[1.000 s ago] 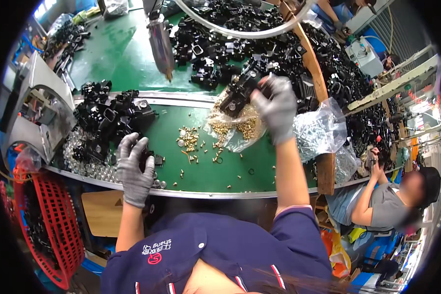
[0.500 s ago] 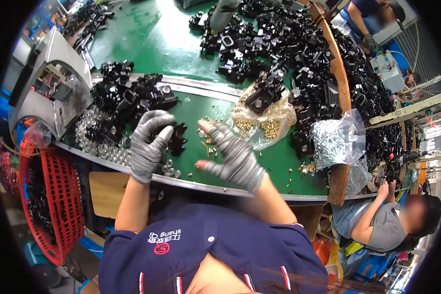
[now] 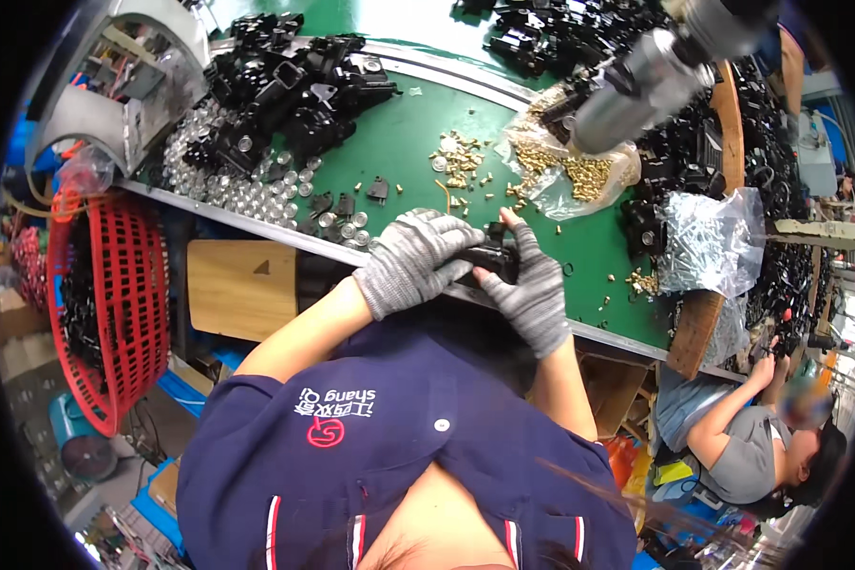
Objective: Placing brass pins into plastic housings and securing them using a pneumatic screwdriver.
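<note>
My left hand (image 3: 413, 258), in a grey knit glove with bare fingertips, is closed round one side of a black plastic part (image 3: 492, 255) at the table's front edge. On the other side my right hand (image 3: 536, 294), gloved alike, grips the same part between thumb and fingers. Much of the part is hidden by my fingers. Just beyond my hands lie small brass screws (image 3: 461, 160), loose on the green tabletop (image 3: 404, 128). Left of them are a small black piece (image 3: 378, 189) and several clear round pieces (image 3: 294, 178).
A grey cylindrical tool (image 3: 627, 95) hangs over an open plastic bag of brass screws (image 3: 579, 179). Black parts (image 3: 294, 90) are heaped left and far right. A bag of silver screws (image 3: 712, 242) leans by a wooden strip (image 3: 701, 332). A red basket (image 3: 114, 304) stands left; a co-worker (image 3: 746, 446) sits right.
The right hand, spread over the loose screws before, has closed on the black part. Both hands have come together at the table edge. The view has shifted, and the hanging tool now looms closer.
</note>
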{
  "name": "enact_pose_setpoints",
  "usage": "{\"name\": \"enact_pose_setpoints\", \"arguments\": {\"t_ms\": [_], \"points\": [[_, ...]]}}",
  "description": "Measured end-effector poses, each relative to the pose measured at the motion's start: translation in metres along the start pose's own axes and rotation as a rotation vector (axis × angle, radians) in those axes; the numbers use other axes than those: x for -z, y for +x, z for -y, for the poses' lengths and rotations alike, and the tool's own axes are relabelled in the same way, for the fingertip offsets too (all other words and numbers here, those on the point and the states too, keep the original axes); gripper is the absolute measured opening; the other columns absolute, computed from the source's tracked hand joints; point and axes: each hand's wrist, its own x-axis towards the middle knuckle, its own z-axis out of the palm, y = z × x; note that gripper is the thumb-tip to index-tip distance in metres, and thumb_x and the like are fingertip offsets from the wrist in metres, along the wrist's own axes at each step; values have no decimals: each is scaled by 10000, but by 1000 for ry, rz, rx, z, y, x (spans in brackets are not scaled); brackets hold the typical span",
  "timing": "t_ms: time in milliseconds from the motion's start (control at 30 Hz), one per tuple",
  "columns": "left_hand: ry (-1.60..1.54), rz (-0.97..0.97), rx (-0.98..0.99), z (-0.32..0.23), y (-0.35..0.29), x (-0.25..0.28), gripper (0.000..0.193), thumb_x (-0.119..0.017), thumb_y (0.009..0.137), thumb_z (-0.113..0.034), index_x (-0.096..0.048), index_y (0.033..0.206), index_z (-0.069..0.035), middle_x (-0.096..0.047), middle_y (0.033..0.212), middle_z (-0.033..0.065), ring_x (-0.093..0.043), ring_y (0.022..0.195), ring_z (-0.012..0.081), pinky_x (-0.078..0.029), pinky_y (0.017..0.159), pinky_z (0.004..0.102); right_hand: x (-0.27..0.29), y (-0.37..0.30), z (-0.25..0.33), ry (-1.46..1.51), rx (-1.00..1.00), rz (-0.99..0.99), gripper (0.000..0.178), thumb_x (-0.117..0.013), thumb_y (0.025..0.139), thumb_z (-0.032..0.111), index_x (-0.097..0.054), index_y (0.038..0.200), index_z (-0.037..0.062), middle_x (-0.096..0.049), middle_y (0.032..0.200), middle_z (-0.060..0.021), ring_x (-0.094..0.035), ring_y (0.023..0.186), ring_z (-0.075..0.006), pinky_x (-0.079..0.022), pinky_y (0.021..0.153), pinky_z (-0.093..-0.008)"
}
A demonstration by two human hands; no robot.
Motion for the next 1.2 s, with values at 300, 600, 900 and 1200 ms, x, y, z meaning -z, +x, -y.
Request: {"name": "enact_pose_setpoints", "arguments": {"t_ms": [300, 600, 900, 1200], "points": [[-84, -226, 13, 25, 23, 78, 404, -821, 764, -211, -709, 1128, -75, -692, 1133, 121, -659, 1057, 297, -535, 914, 392, 20, 49, -49, -407, 41, 10, 480, -778, 824, 246, -638, 1250, 74, -674, 961, -105, -645, 858, -240, -522, 794, -351], [852, 179, 392, 106, 103, 121, 578, -752, 814, -343, -589, 1333, -148, -595, 1286, 128, -623, 1114, 314, -516, 955, 384, 5, 107, -23, -801, -10, 230, 216, -647, 869, 253, -619, 991, 77, -664, 964, -174, -657, 881, -356, -520, 806, -471], [579, -289, 427, 89, 95, 49, 639, -764, 834, -375, -559, 1335, -36, -598, 1286, 174, -669, 1030, 295, -546, 884, 398, 1, 98, -17, -862, -38, 206, 193, -617, 853, 184, -610, 1012, 76, -647, 954, -198, -659, 907, -361, -526, 823, -473], [206, -233, 224, 74, 7, 80, 413, -754, 842, -168, -651, 1231, -77, -636, 1223, 138, -696, 947, 208, -568, 789, 296, 8, 98, -16, -851, -103, 203, 238, -626, 840, 192, -617, 1035, 56, -646, 972, -191, -652, 971, -350, -526, 854, -463]]}}
